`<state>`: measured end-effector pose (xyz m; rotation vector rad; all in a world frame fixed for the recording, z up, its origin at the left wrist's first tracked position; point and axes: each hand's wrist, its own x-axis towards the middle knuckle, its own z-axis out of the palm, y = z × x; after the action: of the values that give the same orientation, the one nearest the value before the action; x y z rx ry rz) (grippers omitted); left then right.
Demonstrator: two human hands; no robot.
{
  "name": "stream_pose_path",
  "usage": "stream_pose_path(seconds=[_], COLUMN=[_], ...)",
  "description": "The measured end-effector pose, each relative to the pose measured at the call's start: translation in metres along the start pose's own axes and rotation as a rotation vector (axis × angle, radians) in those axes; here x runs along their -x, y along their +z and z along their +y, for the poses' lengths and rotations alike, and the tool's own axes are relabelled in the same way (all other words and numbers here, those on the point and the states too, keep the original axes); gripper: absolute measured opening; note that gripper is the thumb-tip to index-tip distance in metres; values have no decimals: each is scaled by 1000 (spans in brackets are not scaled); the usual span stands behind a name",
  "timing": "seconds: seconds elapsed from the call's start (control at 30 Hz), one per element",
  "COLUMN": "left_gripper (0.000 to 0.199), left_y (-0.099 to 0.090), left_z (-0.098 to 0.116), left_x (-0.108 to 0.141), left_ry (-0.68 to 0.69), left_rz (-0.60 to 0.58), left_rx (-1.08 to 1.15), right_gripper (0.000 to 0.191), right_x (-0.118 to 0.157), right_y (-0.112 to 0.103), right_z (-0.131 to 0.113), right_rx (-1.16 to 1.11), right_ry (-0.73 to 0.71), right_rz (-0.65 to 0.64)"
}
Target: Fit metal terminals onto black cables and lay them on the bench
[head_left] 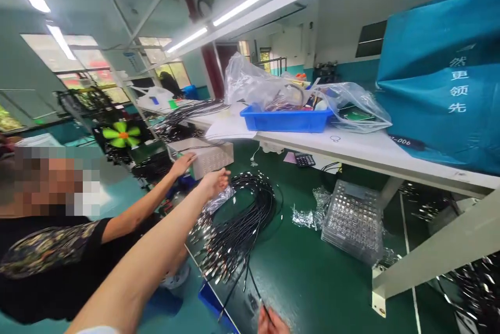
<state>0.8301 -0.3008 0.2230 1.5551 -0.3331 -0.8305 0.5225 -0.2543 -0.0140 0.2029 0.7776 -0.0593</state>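
My left hand [216, 183] is stretched far forward above the back end of a bundle of black cables [260, 203]. Its fingers are curled together, and whatever may be between them is too small to make out. At the bottom edge, my right hand [272, 321] pinches a single black cable [255, 284] that runs up toward the bundle. The bundle lies curved on the green bench top [304, 276], its metal-tipped ends [221, 258] fanned out toward the near left edge.
A co-worker [50, 250] sits at left, one hand [183, 163] at a perforated light box [213, 158]. Right of the cables are a stack of clear trays [353, 222] and plastic wrap [307, 217]. A slanted metal support [437, 250] and a shelf [363, 154] with a blue bin [287, 120] border the bench.
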Motion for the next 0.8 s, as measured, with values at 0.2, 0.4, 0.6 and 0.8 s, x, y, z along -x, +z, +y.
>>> stream_pose_path(seconds=[0.2,0.4,0.6,0.8], left_gripper=[27,18,23,28], left_y=[29,28,44,21], left_z=[-109,-252,-286,-260], left_x=[-24,88,102,93], left_ry=[-261,-455,-427,-292], left_rz=[-69,-201,-245,-231], left_rx=[-209,-292,-145,-47], right_gripper=[22,18,11,29], right_x=[-44,-48,-42,-6], right_y=[39,25,19,37], right_z=[-27,-31,0,-1], right_rx=[-247,-270,-236,104], right_ry=[-82,-61,-41,54], right_rz=[-9,46,73,2])
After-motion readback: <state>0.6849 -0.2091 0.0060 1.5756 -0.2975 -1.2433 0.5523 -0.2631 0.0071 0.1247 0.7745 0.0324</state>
